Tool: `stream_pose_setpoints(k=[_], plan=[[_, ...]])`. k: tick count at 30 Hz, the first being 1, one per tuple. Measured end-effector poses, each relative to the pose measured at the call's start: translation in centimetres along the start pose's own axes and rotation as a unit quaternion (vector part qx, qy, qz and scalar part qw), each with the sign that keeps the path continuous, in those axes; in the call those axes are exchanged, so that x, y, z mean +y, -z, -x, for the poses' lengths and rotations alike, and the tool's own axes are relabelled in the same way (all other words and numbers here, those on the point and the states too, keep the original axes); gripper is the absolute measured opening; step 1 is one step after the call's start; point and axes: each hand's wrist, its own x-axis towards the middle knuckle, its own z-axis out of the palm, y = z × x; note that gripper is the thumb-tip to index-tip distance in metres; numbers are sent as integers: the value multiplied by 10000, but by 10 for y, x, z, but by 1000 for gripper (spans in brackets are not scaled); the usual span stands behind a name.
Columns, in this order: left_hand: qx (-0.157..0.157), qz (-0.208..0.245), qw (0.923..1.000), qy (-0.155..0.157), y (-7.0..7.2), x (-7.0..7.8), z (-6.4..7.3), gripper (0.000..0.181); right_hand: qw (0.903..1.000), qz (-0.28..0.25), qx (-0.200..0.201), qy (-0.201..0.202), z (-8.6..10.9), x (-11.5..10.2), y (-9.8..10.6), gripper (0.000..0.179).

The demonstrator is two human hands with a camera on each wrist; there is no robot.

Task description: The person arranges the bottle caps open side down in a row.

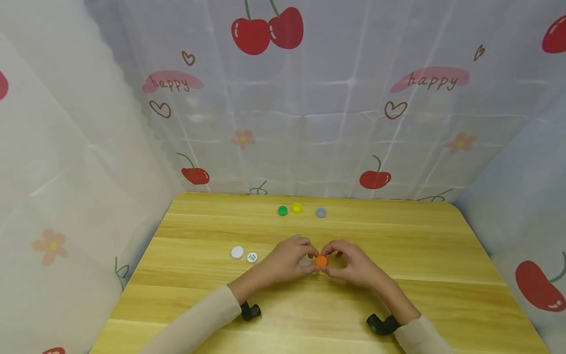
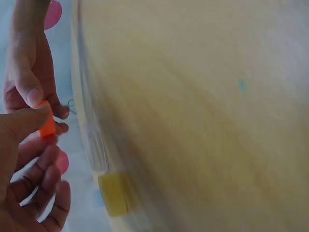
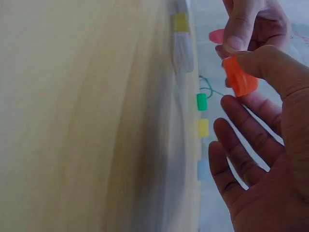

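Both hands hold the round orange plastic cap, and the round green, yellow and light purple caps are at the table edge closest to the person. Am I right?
Not quite: the head view shows the round green cap, round yellow cap and round light purple cap near the far edge of the table. The left hand and right hand do hold the round orange cap.

passing rm btwn orange cap & lilac cap, latter blocking far side.
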Motion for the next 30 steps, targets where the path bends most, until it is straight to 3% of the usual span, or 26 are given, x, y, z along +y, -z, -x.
stream_pose_setpoints(k=[8, 16, 25, 30], plan=[[-191, -602, 9980, -92, -12, 6, -7, 29, 9971, 719, -133, -192, 5, 6, -2, 30], [-342, -746, 9966, -27, -22, 4, -11, 26, 9937, 1091, -205, -176, 6, 10, -8, 25], [-404, -621, 9971, 156, -22, 7, -12, 29, 9928, 1183, -153, -129, 7, 13, -7, 28], [-483, -441, 9976, 237, -19, 1, -10, 38, 9955, 705, -276, -573, 4, 11, -4, 37]])
